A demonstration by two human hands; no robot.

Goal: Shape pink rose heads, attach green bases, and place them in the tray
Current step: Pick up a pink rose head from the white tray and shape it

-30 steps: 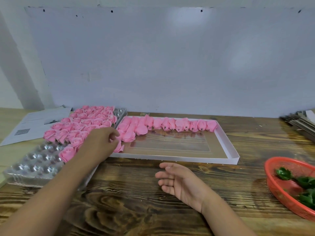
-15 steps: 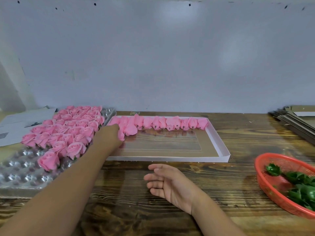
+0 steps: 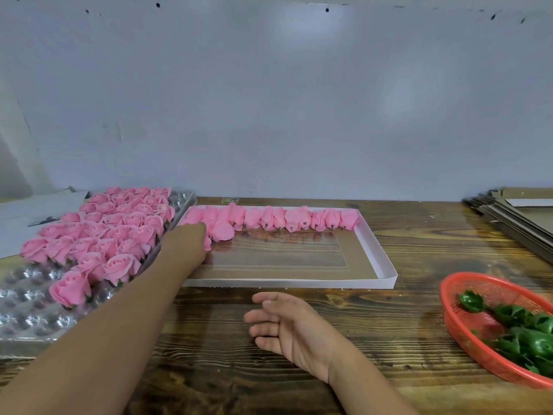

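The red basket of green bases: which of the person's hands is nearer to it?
Right. The right hand rests just left of the red basket; the left hand reaches into the white tray.

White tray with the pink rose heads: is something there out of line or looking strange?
Mostly tidy. The rose heads form one row along the far wall of the white tray. At the left end, a few sit forward of the row, bunched by the left hand. Nothing looks spilled or damaged.
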